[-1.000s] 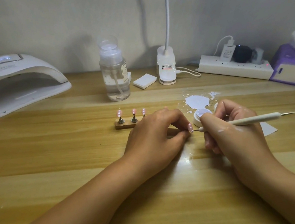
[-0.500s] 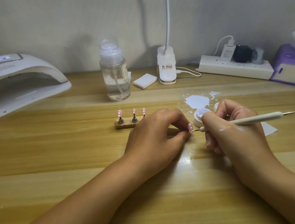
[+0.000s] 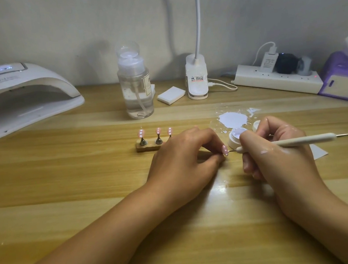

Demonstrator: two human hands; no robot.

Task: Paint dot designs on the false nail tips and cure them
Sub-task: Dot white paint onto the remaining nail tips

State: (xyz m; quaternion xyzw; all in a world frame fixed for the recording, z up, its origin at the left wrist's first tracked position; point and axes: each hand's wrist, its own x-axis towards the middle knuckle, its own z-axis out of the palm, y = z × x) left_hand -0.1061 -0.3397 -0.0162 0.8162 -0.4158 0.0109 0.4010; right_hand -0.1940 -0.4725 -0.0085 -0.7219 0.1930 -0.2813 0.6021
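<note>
**Q:** Head view: status of the hands?
**A:** The left hand (image 3: 181, 162) rests on the table (image 3: 63, 181) and pinches a pink nail tip (image 3: 224, 150) between thumb and forefinger. The right hand (image 3: 276, 151) grips the dotting tool (image 3: 304, 140) like a pen. The tool's metal point touches the tip, which bears white dots.
**Q:** Containers?
**A:** An open white jar (image 3: 235, 137) of pale gel sits just behind the right thumb. The pump bottle (image 3: 136, 92) is partly filled with clear liquid. One tissue protrudes from the purple tissue box (image 3: 346, 76). Three dotted tips (image 3: 141, 133) stand on the wooden holder (image 3: 148, 147), and the curing lamp (image 3: 14, 98) is at far left
</note>
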